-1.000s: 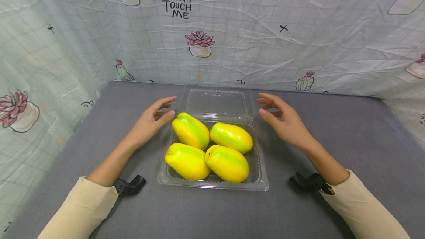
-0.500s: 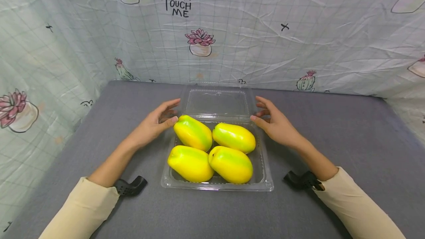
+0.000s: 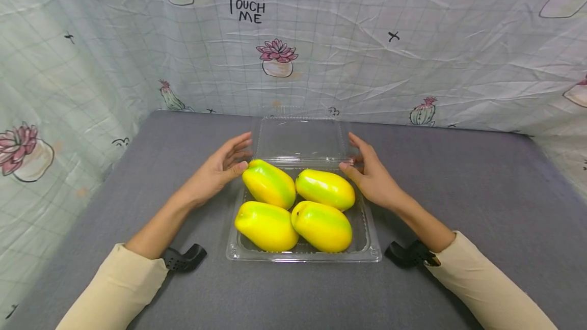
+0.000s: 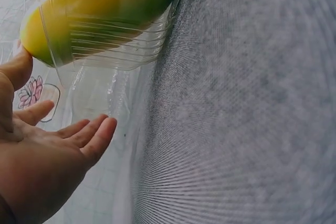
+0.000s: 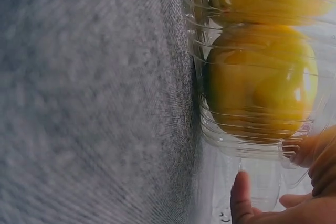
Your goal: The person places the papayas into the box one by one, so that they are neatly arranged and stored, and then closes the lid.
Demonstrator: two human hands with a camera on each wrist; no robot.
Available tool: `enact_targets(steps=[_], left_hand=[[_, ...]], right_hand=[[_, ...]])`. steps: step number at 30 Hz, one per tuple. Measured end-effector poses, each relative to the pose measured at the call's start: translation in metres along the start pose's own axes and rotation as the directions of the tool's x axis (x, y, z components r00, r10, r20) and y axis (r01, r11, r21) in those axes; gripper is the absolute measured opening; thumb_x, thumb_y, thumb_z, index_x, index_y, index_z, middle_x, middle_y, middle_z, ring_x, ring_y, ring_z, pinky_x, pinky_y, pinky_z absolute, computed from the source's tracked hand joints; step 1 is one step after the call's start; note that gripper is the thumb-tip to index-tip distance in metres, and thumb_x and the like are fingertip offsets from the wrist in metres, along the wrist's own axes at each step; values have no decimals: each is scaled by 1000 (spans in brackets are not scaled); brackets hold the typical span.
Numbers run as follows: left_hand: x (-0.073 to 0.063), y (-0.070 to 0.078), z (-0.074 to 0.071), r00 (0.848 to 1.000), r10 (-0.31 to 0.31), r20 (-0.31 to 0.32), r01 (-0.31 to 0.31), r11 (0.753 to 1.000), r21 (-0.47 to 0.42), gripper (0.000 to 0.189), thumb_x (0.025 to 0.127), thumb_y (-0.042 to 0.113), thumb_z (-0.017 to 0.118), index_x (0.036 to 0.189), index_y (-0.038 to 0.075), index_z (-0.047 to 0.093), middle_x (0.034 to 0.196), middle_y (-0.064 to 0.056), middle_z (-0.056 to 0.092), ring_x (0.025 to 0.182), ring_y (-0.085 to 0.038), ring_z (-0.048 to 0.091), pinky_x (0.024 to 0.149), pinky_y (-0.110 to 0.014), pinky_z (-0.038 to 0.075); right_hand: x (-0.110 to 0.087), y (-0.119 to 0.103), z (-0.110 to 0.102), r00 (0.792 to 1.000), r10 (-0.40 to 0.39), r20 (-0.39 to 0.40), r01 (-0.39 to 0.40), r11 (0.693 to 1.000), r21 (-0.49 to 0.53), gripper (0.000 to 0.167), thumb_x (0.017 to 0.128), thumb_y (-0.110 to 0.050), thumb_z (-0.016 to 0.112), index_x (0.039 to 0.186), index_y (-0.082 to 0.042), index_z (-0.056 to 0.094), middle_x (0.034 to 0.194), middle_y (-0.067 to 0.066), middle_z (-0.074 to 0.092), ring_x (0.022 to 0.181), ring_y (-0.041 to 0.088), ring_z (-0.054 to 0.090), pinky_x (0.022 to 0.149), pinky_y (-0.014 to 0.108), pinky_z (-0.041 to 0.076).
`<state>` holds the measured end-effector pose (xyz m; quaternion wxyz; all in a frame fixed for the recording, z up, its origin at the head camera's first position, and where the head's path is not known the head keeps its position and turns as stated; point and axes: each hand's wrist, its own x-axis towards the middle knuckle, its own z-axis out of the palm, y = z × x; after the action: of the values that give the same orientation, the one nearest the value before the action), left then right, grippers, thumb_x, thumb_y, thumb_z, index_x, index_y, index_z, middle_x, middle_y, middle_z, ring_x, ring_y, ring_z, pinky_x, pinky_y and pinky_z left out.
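Observation:
A clear plastic clamshell box [image 3: 302, 257] lies on the grey table, its lid [image 3: 302, 139] folded back on the far side. Several yellow-green fruits, shaped like papayas, fill the box; one [image 3: 269, 185] is at back left, another [image 3: 325, 190] at back right. My left hand [image 3: 220, 169] is at the left back corner, thumb tip against the back-left fruit or the rim, fingers loosely extended beside the lid. At the opposite back corner, my right hand [image 3: 373, 177] has its thumb at the rim and its index finger [image 5: 241, 195] stretched along the lid's side.
A white curtain [image 3: 330, 55] printed with cacti and potted plants hangs behind and at the sides of the grey table [image 3: 298, 294]. Black wrist mounts [image 3: 185, 257] sit under both forearms, low over the table near the front of the box.
Both hands have come inward to the box's back corners, the right one moving farther left. The box has shifted slightly right, and the lid's far edge appears a little higher.

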<state>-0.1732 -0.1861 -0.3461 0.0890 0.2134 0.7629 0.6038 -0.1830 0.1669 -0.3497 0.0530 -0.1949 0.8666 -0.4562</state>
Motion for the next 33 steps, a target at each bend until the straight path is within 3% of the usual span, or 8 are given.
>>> enact_targets(steps=[10,18,23,29,33], left_hand=[[1,0,1,991,113,-73,-114,993,-14,75,93,-5,57,154,12,16,150,-18,28,131,-33,34,104,-48,29],[0,1,5,978,163,-127,-166,986,-16,82,90,-9,59,155,16,15,146,-17,31,124,-31,40,97,-34,38],[-2,1,6,968,183,-171,-185,983,4,83,88,-10,60,154,17,17,141,-16,35,116,-33,46,89,-26,46],[-2,2,8,955,215,-203,-216,976,21,84,87,-12,61,154,17,20,135,-17,36,110,-34,49,86,-27,47],[-2,4,11,947,238,-217,-237,971,32,82,87,-11,61,154,15,20,135,-17,38,109,-33,50,85,-28,48]], right_hand=[[1,-3,2,993,-66,-94,67,998,3,87,96,-11,59,154,-18,-5,152,18,19,107,31,44,87,45,41],[-1,-3,4,966,-178,-188,181,984,-1,98,91,-2,63,152,-18,-12,151,15,20,104,29,45,79,40,42],[-2,-4,6,952,-205,-228,210,978,-2,94,92,0,61,153,-16,-10,150,15,23,103,28,45,76,35,40],[-11,-27,5,950,-190,-247,202,979,24,87,92,7,56,152,-6,-5,147,21,24,105,34,45,77,28,38],[-12,-34,7,935,-229,-269,243,970,18,83,91,10,55,151,0,-3,145,24,24,103,36,44,76,30,37]])
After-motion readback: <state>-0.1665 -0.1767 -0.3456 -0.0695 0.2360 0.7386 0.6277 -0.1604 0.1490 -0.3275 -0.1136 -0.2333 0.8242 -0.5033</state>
